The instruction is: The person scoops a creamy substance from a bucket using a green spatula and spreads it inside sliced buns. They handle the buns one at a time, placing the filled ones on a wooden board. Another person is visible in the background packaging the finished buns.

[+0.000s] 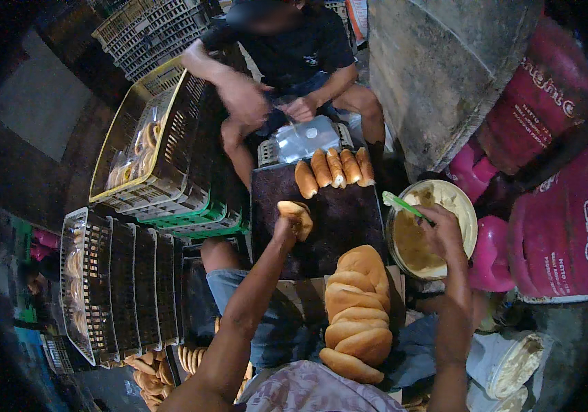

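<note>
My left hand (287, 230) holds a bread roll (296, 219) above a dark tray (273, 252). In my right hand (441, 226) is a green-handled spatula (402, 203) with pale cream on its tip, over the tub of cream (471, 221) at the tray's right. Several browned rolls (335, 167) lie side by side at the tray's far edge. Overlapping loaves of bread (358, 314) lie in a row in front of my body.
Across the tray sits a person (294, 51) with clear plastic bags (307, 139) before them. Stacked crates (170, 170) with bagged bread stand at left. Pink sacks (557, 232) and a grey metal panel (438, 67) are at right, cream-smeared buckets (515, 360) lower right.
</note>
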Demonstrator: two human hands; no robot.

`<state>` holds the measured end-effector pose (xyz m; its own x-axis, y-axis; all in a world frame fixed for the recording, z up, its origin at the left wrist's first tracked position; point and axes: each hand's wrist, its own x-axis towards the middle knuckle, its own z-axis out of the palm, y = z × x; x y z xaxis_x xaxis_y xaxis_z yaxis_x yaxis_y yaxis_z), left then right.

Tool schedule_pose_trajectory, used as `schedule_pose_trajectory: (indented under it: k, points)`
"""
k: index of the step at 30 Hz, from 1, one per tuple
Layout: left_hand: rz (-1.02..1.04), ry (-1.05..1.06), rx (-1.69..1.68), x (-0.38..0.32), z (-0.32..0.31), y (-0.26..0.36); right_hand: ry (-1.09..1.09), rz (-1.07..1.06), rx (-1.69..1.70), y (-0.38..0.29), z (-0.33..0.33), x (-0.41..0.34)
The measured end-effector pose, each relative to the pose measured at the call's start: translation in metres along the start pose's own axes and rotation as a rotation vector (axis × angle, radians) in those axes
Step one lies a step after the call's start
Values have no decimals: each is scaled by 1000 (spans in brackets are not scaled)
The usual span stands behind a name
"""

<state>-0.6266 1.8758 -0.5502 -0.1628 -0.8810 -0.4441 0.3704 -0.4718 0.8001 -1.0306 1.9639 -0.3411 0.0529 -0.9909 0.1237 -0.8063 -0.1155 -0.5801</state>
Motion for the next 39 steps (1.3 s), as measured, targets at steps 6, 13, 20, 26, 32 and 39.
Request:
schedule_pose_trajectory:
  k: [6,13,20,26,32,39]
  points:
    - [64,223,-47,65,-27,46,45,33,32,20,-23,0]
    - [100,414,1229,39,37,72,-80,234,-145,62,-22,0]
    - [506,-362,1142,-239,133,80,-289,629,96,150,57,-7]
    - [739,-595,1279,-340,152,73,-108,581,254,238,183,24]
    - [433,-713,1230,-332,143,62,-14,444,371,296,224,36]
    - [254,-902,1174,-333,135,73,-149,697,524,232,104,6]
